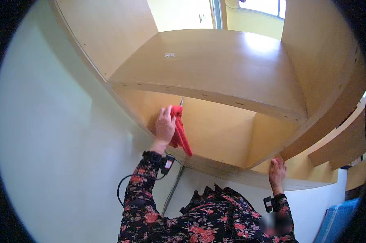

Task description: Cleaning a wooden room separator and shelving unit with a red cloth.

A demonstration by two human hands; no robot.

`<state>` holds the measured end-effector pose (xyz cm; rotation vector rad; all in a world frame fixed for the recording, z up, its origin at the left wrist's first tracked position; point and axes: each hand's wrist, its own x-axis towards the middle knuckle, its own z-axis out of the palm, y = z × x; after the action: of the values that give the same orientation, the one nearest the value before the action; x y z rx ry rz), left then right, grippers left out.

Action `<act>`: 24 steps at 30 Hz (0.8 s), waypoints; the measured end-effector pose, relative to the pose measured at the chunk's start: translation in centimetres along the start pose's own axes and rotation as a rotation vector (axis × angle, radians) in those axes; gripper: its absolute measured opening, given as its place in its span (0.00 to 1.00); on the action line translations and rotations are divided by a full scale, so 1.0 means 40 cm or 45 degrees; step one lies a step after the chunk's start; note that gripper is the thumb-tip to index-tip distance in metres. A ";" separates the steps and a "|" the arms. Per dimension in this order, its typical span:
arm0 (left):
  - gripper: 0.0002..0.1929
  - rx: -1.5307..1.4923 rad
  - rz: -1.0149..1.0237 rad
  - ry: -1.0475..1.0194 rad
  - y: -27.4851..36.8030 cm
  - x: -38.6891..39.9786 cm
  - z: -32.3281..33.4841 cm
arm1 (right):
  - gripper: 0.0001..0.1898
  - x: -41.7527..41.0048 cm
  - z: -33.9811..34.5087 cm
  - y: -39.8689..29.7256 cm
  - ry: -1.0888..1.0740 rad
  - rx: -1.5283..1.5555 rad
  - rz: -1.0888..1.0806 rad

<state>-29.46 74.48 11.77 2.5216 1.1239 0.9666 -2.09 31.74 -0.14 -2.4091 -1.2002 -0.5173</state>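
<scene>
My left hand (165, 126) grips a red cloth (180, 133) inside the lower compartment of a wooden shelf unit, close to its left side panel. Part of the cloth hangs over the compartment's front edge. My right hand (277, 171) is at the lower end of an upright wooden panel (326, 124), its fingers bent against the edge; it holds no loose object that I can see. Above both hands runs a wooden shelf board (207, 66) with a small pale worn patch on top and dark marks along its front edge.
A pale wall (49, 130) stands close on the left. More wooden shelves (341, 145) lie to the right, with a blue object (336, 220) below them. A black cable (119, 185) loops from the device on my left wrist. A window (262, 6) is at the top.
</scene>
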 end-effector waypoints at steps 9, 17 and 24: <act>0.23 0.914 0.214 -0.443 -0.155 -0.042 0.286 | 0.10 -0.003 0.030 0.023 -0.081 -0.047 0.029; 0.20 0.811 0.239 -0.399 -0.088 -0.175 0.249 | 0.08 -0.045 0.071 0.064 0.023 -0.103 0.057; 0.20 0.479 0.118 -0.212 -0.115 -0.354 0.036 | 0.08 -0.047 0.054 0.053 0.071 -0.013 0.025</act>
<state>-38.21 67.44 1.85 2.9069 1.2446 0.5929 -1.13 30.40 -3.31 -2.3961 -1.1518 -0.5823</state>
